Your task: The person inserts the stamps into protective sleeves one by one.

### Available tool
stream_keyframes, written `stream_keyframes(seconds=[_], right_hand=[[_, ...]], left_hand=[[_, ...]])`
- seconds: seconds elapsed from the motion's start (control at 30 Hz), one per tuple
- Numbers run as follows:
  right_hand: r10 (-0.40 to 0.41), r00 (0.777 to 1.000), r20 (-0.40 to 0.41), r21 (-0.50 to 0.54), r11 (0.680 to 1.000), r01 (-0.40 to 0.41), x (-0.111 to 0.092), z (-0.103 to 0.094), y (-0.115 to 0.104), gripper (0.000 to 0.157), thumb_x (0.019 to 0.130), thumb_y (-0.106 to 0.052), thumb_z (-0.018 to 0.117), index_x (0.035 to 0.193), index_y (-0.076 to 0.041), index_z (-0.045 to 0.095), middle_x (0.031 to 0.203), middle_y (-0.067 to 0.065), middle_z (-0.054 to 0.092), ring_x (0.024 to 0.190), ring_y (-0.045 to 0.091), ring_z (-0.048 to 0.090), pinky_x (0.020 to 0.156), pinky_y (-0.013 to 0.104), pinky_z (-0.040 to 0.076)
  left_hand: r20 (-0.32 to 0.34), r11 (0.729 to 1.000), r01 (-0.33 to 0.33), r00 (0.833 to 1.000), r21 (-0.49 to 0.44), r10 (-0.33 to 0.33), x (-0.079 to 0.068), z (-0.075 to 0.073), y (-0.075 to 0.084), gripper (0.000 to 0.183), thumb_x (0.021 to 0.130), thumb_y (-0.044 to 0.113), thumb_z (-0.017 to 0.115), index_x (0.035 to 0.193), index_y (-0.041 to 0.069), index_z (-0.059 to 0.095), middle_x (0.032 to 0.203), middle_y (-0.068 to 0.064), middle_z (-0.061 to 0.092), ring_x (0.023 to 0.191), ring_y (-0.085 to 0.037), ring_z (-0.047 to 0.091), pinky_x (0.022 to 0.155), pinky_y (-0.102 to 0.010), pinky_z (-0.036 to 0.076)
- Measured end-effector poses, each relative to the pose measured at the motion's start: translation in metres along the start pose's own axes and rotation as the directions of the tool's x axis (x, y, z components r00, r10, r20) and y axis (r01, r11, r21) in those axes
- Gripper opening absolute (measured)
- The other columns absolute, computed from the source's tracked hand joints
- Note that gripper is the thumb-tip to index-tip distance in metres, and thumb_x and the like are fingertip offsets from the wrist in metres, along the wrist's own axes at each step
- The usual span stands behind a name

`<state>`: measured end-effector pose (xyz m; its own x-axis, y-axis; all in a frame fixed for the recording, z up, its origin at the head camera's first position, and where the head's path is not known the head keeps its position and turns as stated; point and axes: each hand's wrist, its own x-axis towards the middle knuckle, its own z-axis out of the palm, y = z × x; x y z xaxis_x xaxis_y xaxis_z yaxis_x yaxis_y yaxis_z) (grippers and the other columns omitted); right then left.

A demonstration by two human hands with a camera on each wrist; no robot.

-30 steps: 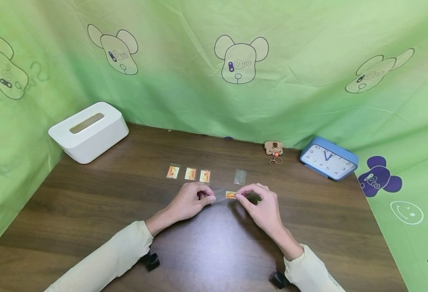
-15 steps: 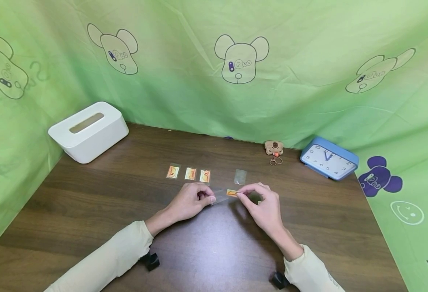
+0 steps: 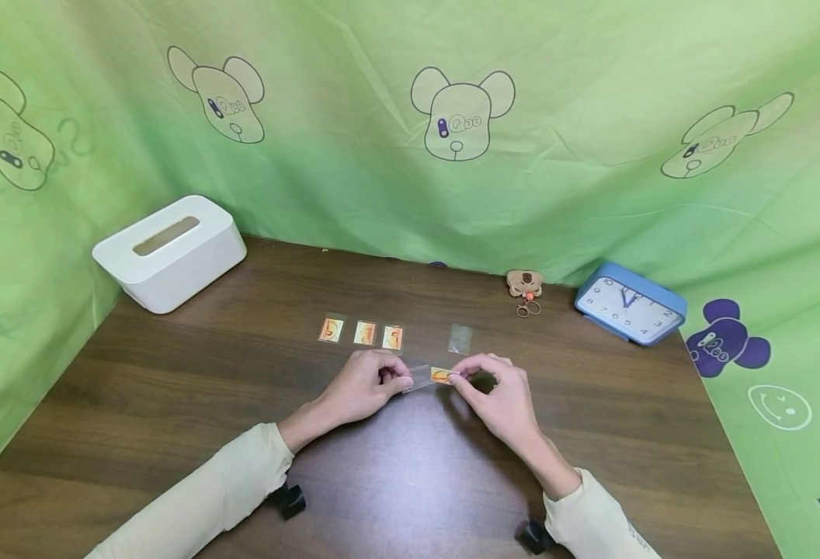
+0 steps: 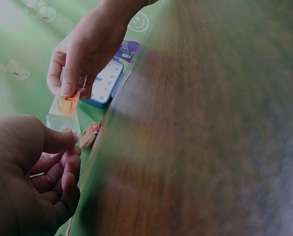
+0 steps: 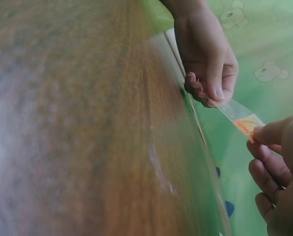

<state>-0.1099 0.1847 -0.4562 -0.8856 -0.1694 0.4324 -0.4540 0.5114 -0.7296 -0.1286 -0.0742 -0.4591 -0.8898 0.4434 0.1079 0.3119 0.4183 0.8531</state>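
Note:
My left hand (image 3: 363, 387) pinches one end of a small clear plastic sleeve (image 3: 418, 377) between thumb and forefinger. Facing it, my right hand (image 3: 504, 396) pinches a small orange and yellow picture card (image 3: 441, 375) by its right end. The card's left edge meets the sleeve's right end. In the left wrist view the card (image 4: 65, 104) lines up with the sleeve (image 4: 62, 123); the right wrist view shows the same, with the card (image 5: 247, 125) under my right thumb. My fingertips hide the card's right end.
Three similar cards, (image 3: 331, 328) in clear sleeves, lie in a row beyond my left hand. Another clear sleeve (image 3: 460, 338) lies beyond my right. Further back are a white tissue box (image 3: 172, 256), a brown bear-shaped charm (image 3: 525, 283) with rings and a blue clock (image 3: 630, 304).
My right hand lifts the card slightly to the right, then brings it back left and down against the sleeve's end. The left hand and the sleeve stay almost still.

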Motion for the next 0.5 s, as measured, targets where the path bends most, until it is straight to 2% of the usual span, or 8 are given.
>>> stream_keyframes(seconds=[0.2,0.5], right_hand=[[0.009,0.999,0.046,-0.003,1.0,-0.009,0.0002,-0.0001,0.0002,0.012,0.088,-0.005,0.091,0.094,-0.013,0.084,0.083,-0.011,0.076,0.08,0.009,0.068,0.082,0.041,0.046],[0.056,0.996,0.068,0.002,0.998,-0.056,-0.0007,0.0032,-0.0009,0.016,0.089,-0.001,0.091,0.096,-0.015,0.086,0.084,-0.012,0.077,0.08,0.01,0.067,0.081,0.04,0.049]], left_hand=[[-0.017,0.998,-0.027,0.999,0.051,0.028,-0.0002,0.0003,-0.0012,0.01,0.098,0.007,0.083,0.089,0.011,0.08,0.075,0.009,0.062,0.068,-0.002,0.053,0.063,-0.021,0.047],[-0.01,0.992,-0.063,0.998,0.112,0.065,-0.0007,0.0006,-0.0016,0.01,0.099,0.01,0.085,0.09,0.012,0.08,0.077,0.009,0.064,0.069,0.0,0.053,0.064,-0.022,0.048]])
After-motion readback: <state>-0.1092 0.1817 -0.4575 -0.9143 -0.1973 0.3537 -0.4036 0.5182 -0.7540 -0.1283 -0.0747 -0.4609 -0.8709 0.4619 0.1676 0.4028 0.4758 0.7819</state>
